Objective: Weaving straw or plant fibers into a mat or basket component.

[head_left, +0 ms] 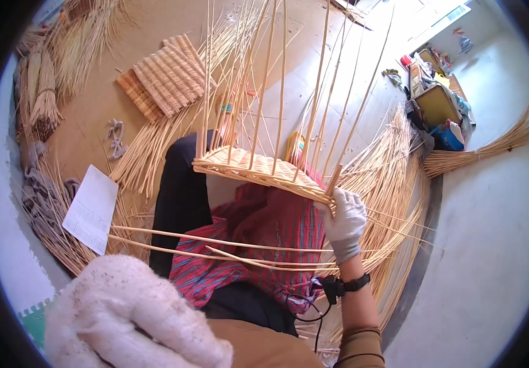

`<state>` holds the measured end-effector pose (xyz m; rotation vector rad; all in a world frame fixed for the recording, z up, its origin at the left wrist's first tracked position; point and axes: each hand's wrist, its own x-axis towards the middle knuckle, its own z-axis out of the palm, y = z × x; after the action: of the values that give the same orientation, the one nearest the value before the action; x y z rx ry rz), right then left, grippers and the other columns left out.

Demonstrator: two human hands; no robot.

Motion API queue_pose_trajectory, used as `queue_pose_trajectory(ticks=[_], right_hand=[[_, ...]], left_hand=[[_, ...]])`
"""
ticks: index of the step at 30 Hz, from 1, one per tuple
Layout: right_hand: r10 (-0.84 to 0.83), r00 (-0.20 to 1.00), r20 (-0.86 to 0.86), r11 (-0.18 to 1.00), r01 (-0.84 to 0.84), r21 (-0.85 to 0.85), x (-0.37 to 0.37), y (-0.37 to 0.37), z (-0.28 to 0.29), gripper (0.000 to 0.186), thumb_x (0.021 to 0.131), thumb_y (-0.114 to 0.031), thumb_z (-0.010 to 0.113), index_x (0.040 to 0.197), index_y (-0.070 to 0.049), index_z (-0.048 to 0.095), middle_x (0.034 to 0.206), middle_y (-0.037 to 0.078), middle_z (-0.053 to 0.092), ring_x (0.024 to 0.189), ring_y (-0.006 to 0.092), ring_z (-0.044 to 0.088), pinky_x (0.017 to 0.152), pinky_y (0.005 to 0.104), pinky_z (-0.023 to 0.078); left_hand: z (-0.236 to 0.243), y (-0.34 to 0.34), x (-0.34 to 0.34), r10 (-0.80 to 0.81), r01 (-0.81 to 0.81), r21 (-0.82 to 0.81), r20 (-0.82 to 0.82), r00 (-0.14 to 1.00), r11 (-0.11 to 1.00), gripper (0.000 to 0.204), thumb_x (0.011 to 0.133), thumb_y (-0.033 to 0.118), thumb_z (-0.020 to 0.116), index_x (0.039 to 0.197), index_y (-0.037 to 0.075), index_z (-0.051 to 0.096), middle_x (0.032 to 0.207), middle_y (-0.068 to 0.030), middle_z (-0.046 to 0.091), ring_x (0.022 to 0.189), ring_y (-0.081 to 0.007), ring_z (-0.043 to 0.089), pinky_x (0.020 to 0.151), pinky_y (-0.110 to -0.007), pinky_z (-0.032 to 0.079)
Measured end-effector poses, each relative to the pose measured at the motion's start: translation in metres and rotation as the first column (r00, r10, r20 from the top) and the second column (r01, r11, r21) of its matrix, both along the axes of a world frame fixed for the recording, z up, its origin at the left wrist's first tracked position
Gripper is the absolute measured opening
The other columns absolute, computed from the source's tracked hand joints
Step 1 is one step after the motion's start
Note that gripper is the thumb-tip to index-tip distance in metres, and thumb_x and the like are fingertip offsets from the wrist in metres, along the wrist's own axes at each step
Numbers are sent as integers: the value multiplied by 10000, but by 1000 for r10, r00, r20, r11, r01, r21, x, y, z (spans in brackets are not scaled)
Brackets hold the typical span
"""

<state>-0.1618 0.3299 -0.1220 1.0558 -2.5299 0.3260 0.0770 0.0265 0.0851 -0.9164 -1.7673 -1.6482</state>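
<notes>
Closest to us, our left hand point(135, 319), in a bulky white glove, fills the lower left corner with its fingers bent and lying near one another; we cannot tell whether it pinches anything, as its underside is hidden. Beyond it, three long rods point(233, 253) cross above our lap, running from beside a white sheet point(92, 211) on the left toward our right wrist, which wears a dark band point(356, 283). Under the rods we see a red plaid cloth point(264, 214) spread over our legs.

A little farther out, our right hand point(345, 221), also gloved in white, closes around the near right corner of a woven base point(264, 167), with a thick corner stick point(334, 178) rising just beside the fingers. The base sits tilted above our knees, in front of us, and thin upright rods point(283, 80) stand from it.

Past it on the right, we have a broad heap of pale stalks point(387, 178) on the floor. Farther away on the left lie ribbed woven panels point(172, 73), and at far right a blue container point(447, 136) stands among clutter.
</notes>
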Motion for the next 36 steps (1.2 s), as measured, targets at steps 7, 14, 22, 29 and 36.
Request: queue_pose_trajectory(ticks=[7, 14, 22, 29, 36], right_hand=[[-34, 999, -7, 999, 34, -27, -7, 3, -3, 453, 832, -355, 813, 1138, -51, 677, 983, 116, 701, 939, 331, 672, 835, 444, 520], [-32, 999, -17, 999, 32, -32, -1, -17, 4, 427, 818, -328, 827, 1099, -41, 682, 994, 116, 710, 950, 339, 675, 865, 445, 527], [-39, 999, -5, 999, 39, 14, -11, -16, 10, 440, 846, -370, 795, 1116, -48, 665, 980, 121, 688, 970, 341, 655, 868, 454, 505], [-6, 1000, -9, 1000, 6, -21, -4, -13, 7, 455, 850, -372, 795, 1155, -54, 685, 1041, 119, 711, 989, 341, 668, 884, 459, 510], [2, 992, 127, 998, -11, 64, -11, 5, 23, 514, 874, -338, 788, 1277, -46, 661, 1218, 163, 698, 1137, 333, 661, 978, 439, 514]], left_hand=[[15, 2, -13, 45, -19, 108, -238, 970, 994, 198, 974, 67, 637, 1172, 57, 617, 716, -30, 619, 574, -112, 577, 580, -309, 559], [18, -2, -3, 124, -53, 196, -368, 922, 979, 220, 963, 65, 656, 1178, 67, 608, 669, -19, 600, 514, -94, 546, 539, -308, 561], [33, -13, 2, 16, 1, 118, -144, 989, 993, 273, 921, 72, 719, 1172, 86, 612, 651, -44, 596, 473, -116, 537, 544, -299, 578], [10, -4, 28, 183, -178, 44, -259, 948, 983, 262, 900, 57, 731, 1137, 82, 623, 681, -83, 606, 493, -165, 558, 592, -317, 596], [13, 7, 25, 215, -207, 64, -155, 964, 976, 250, 911, 63, 706, 1145, 75, 620, 723, -83, 604, 551, -170, 559, 633, -325, 582]])
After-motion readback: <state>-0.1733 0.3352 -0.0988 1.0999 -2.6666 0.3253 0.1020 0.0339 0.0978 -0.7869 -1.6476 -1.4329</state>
